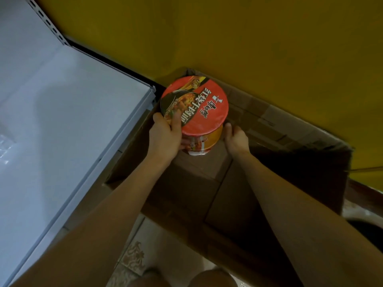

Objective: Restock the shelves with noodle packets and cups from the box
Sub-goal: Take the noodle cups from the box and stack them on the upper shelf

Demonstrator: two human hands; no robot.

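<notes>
Fingers [176, 124] of the left hand [165, 139] clasp the noodle cup [199, 104] at 8 o'clock; the right hand [236, 139] touches its 4 o'clock side, grip unclear, over the cardboard box [248, 204].

We see the cup [194, 104] w/ a glossy printed lid & shiny side, prob. thin plastic film over it. The box [259, 121] is plain brown cardboard, matt, a bit rough. We read the shelf [72, 121] as white painted sheet metal, smooth w/ soft sheen. The wall [269, 38] is yellow, matt. The floor tiles [132, 255] look ceramic, slightly glossy.
</notes>
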